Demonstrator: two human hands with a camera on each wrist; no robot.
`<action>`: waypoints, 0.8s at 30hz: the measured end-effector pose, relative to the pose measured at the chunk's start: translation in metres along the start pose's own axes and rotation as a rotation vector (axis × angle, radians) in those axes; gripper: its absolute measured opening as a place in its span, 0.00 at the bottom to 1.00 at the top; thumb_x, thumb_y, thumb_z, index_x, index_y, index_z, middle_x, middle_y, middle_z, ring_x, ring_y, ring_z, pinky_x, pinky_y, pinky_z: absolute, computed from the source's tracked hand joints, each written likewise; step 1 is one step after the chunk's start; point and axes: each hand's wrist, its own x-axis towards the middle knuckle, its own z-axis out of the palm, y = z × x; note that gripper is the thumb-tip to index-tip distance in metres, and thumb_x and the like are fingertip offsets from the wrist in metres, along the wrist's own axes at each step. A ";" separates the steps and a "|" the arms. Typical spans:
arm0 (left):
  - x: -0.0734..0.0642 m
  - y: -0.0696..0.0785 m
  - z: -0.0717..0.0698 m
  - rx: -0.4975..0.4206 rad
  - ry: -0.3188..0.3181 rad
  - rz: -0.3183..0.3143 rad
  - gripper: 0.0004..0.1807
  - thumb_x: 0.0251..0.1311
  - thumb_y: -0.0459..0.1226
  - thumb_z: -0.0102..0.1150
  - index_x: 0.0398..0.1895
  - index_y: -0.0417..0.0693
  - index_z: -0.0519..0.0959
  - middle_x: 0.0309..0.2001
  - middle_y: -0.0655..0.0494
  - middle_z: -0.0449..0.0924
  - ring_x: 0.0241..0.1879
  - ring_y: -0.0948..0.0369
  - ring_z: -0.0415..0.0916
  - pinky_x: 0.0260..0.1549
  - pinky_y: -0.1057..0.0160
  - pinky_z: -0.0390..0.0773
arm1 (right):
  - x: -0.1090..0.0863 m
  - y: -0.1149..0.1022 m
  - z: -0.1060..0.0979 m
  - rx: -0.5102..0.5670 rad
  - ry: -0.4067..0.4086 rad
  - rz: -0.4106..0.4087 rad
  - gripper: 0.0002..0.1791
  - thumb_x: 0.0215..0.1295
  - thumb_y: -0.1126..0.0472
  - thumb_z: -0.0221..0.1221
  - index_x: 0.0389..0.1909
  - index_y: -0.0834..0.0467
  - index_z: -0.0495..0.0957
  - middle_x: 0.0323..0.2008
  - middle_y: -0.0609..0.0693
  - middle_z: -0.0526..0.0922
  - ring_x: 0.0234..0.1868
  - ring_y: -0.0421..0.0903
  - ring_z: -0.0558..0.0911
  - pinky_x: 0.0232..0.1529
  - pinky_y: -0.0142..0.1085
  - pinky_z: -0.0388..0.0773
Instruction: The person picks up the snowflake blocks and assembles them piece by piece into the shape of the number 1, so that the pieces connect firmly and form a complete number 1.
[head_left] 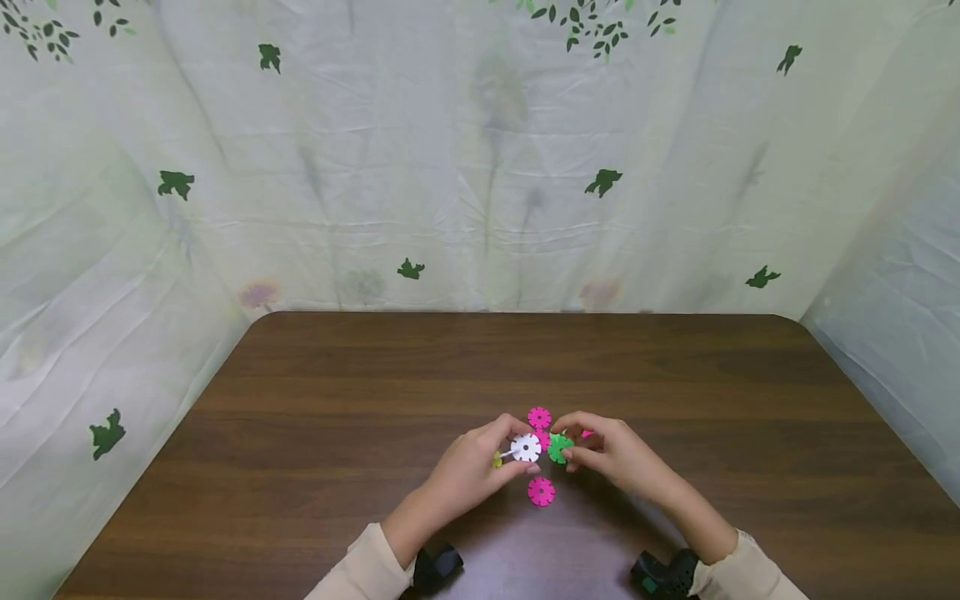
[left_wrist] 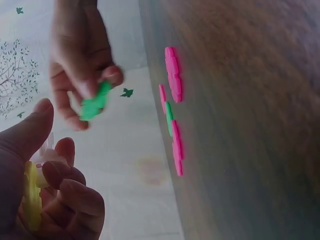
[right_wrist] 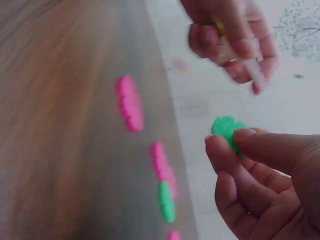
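Note:
Above the table, my left hand (head_left: 472,460) holds a white notched disc (head_left: 526,448) joined with a yellow disc (left_wrist: 33,195); the fingers cover part of both. Facing it, my right hand (head_left: 618,454) pinches a green notched disc (head_left: 558,448) between thumb and fingertips. The green and white pieces are close together but apart. Beneath the hands, several pink discs lie on the tabletop, one at the near side (head_left: 541,492) and another pink disc (head_left: 539,417) farther back. A second green disc (right_wrist: 166,202) lies among them, touching pink ones.
The brown wooden table (head_left: 360,375) has rounded far corners. Behind it and at both sides hangs a white cloth (head_left: 450,167) with printed green leaves and birds. Black devices are worn at the left wrist (head_left: 437,567) and the right wrist (head_left: 666,573).

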 end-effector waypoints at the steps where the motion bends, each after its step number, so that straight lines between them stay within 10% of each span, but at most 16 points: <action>1: 0.000 0.000 0.000 -0.010 -0.009 0.000 0.20 0.48 0.44 0.65 0.42 0.48 0.71 0.38 0.60 0.79 0.31 0.68 0.73 0.29 0.70 0.73 | 0.000 -0.003 -0.001 0.015 0.008 -0.003 0.11 0.58 0.67 0.58 0.43 0.61 0.74 0.33 0.53 0.76 0.27 0.50 0.81 0.30 0.41 0.77; 7: 0.000 0.000 0.001 -0.043 -0.049 0.017 0.19 0.48 0.43 0.65 0.41 0.47 0.71 0.38 0.60 0.79 0.32 0.69 0.73 0.30 0.72 0.72 | -0.003 -0.016 -0.001 -0.068 0.060 -0.092 0.05 0.57 0.65 0.60 0.34 0.56 0.76 0.31 0.48 0.78 0.29 0.42 0.78 0.32 0.37 0.76; 17: 0.000 0.008 0.001 -0.110 -0.118 0.034 0.17 0.51 0.42 0.63 0.40 0.47 0.69 0.37 0.61 0.76 0.31 0.70 0.71 0.31 0.75 0.70 | -0.001 -0.020 0.006 -0.218 0.181 -0.533 0.16 0.41 0.79 0.64 0.31 0.58 0.78 0.29 0.47 0.79 0.29 0.39 0.77 0.29 0.28 0.74; 24: 0.001 0.006 -0.003 0.048 -0.084 0.067 0.20 0.50 0.47 0.62 0.44 0.49 0.74 0.38 0.62 0.77 0.31 0.70 0.72 0.32 0.72 0.71 | -0.001 -0.021 0.009 -0.211 0.200 -0.420 0.12 0.47 0.74 0.64 0.32 0.57 0.80 0.28 0.46 0.79 0.27 0.38 0.76 0.28 0.29 0.74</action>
